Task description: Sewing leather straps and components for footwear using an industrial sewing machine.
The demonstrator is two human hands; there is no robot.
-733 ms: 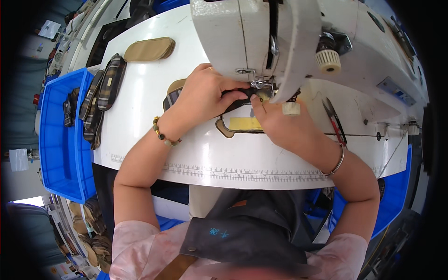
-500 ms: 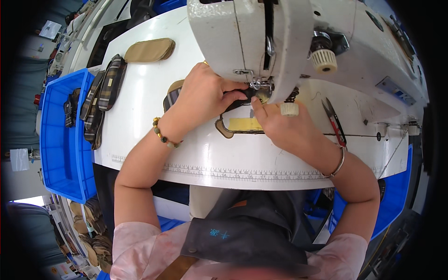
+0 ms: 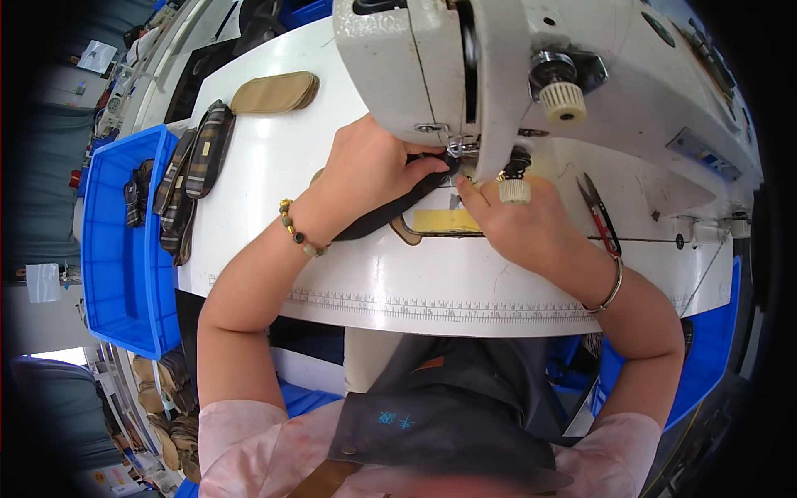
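Note:
My left hand [image 3: 378, 162] is closed, thumb and fingers pinching a dark fabric piece [image 3: 390, 212] beside the sewing machine's presser foot [image 3: 465, 148]. The piece curves from under my left wrist up to the foot; its far part is hidden by the hand. My right hand [image 3: 527, 220] rests on the machine bed right of the foot. Its index finger is stretched out, the tip close to the fabric's edge; the other fingers are partly hidden behind a cream knob [image 3: 515, 191]. The white sewing machine [image 3: 506, 75] overhangs both hands.
A yellow patch [image 3: 444, 221] lies on the white table [image 3: 374, 282]. Red-handled thread snips [image 3: 599, 214] lie by my right wrist. Tan oval pieces [image 3: 276, 93] and plaid pouches [image 3: 207, 149] sit at left, beside a blue bin [image 3: 124, 274]. Another blue bin [image 3: 714, 340] stands at right.
The dark fabric has swung round, and more of it shows below my left hand. My right index finger has shifted slightly right, away from the fabric. The view has shifted slightly.

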